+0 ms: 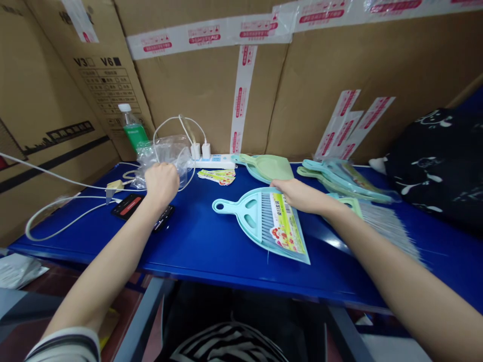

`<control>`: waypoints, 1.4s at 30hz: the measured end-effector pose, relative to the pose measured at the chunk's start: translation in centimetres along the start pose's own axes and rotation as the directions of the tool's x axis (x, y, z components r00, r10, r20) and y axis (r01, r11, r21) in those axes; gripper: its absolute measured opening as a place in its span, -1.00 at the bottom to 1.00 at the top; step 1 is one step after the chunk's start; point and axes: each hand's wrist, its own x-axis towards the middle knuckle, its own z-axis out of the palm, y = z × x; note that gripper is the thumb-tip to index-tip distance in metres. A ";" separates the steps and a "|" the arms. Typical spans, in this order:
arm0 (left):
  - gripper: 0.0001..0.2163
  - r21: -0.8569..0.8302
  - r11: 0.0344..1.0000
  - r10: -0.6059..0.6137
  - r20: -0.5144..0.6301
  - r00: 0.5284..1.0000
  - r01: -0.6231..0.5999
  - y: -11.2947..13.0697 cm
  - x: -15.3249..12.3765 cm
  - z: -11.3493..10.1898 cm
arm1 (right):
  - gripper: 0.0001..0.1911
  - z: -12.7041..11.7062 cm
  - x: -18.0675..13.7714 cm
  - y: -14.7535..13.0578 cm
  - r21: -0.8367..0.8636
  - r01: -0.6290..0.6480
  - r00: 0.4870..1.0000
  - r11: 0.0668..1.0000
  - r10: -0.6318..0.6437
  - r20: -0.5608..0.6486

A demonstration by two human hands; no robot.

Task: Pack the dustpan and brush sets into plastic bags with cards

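Right hand: the right hand (296, 194) has its fingers bent around the far edge of the dustpan and grasps it there.
Dustpan: a light blue plastic dustpan (291, 253) is in the middle, in front of the person. Its loop handle points left.
Brush: a light blue brush with grey bristles (266, 221) lies inside the dustpan.
Card: a yellow and white paper card with red pictures (284, 223) sits on top of the bristles, near the wide end.
Left hand: the left hand (163, 182) is curled up by a crinkly clear plastic bag (181, 153). The fingertips are hidden, so I cannot tell if it grips the bag.
Phone: a black phone with a red bar on its screen (128, 206) lies left of the left arm.
Loose cards: some yellow and white paper cards (219, 176) lie in a little pile behind the dustpan.
More pans: a pale green plastic dustpan (275, 167) lies at the back. To its right is a blue and green plastic set in clear wrap (349, 178).
Power: a long white power strip (215, 162) runs along the cardboard wall (204, 95).
Drink: a clear bottle with a green label (136, 133) stands at the back left.
Table: the table top is shiny blue (196, 256).
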 end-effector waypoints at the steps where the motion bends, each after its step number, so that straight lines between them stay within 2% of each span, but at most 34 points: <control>1: -0.70 -0.003 1.000 -0.016 -0.012 1.000 0.016 -0.2 0.1 0.0 | -0.83 0.0 0.0 0.0 0.002 0.000 1.000 1.000 0.000 -0.003; 4: -0.71 -0.014 1.000 -0.010 -0.066 0.998 0.009 -0.3 0.2 0.1 | -0.83 -0.2 -0.1 -0.3 0.015 -0.005 1.000 1.000 0.005 -0.006; 7: -0.72 -0.022 0.997 0.065 -0.112 0.992 -0.068 0.1 -0.3 -0.1 | -0.84 -0.3 -0.2 -0.5 0.021 0.004 1.000 1.000 -0.004 0.003; 12: -0.69 -0.035 0.994 0.103 -0.112 0.988 -0.107 1.0 -1.3 -1.0 | -0.77 -0.3 -0.1 -0.4 0.000 -0.017 1.000 1.000 0.017 -0.007; 15: -0.69 -0.021 0.973 0.225 -0.117 0.967 -0.229 1.4 -1.7 -1.2 | -0.77 -0.4 -0.1 -0.4 0.000 -0.023 1.000 1.000 0.023 -0.010; 17: -0.70 -0.008 0.918 0.395 -0.073 0.916 -0.396 1.6 -1.9 -1.0 | -0.78 -0.4 -0.1 -0.4 0.001 -0.022 1.000 1.000 0.022 -0.010; 20: -0.70 -0.021 0.801 0.598 0.023 0.801 -0.598 1.9 -2.1 -0.6 | -0.79 -0.6 -0.2 -0.4 0.007 -0.017 1.000 1.000 0.017 -0.011; 22: -0.72 -0.046 0.755 0.655 0.044 0.754 -0.654 2.0 -2.2 -0.3 | -0.79 -0.9 -0.3 -0.3 0.020 -0.008 1.000 1.000 0.008 -0.015; 25: -0.82 -0.147 0.680 0.728 0.014 0.686 -0.719 2.0 -2.5 -0.4 | -0.81 -1.3 -0.4 0.0 0.046 0.020 0.999 0.999 -0.018 -0.041; 28: -0.90 -0.296 0.550 0.808 -0.046 0.587 -0.781 2.0 -3.1 -0.7 | -0.82 -1.8 -0.6 0.6 0.024 0.036 0.995 0.999 -0.034 -0.093; 31: -0.93 -0.429 0.425 0.863 -0.073 0.500 -0.797 2.0 -3.8 -1.1 | -0.83 -2.3 -0.9 1.3 0.000 0.047 0.989 0.999 -0.046 -0.139; 34: -0.90 -0.564 0.317 0.894 -0.091 0.439 -0.762 2.0 -4.1 -1.4 | -0.89 -2.6 -1.1 1.9 0.014 0.068 0.983 0.998 -0.065 -0.174; 37: -0.88 -0.663 0.234 0.911 -0.107 0.399 -0.711 2.2 -4.3 -1.5 | -0.92 -2.8 -1.2 2.2 0.020 0.070 0.981 0.997 -0.065 -0.185; 42: -0.85 -0.715 0.147 0.925 -0.146 0.352 -0.683 3.1 -5.1 -1.3 | -0.90 -2.9 -1.3 2.1 0.011 0.058 0.982 0.998 -0.055 -0.179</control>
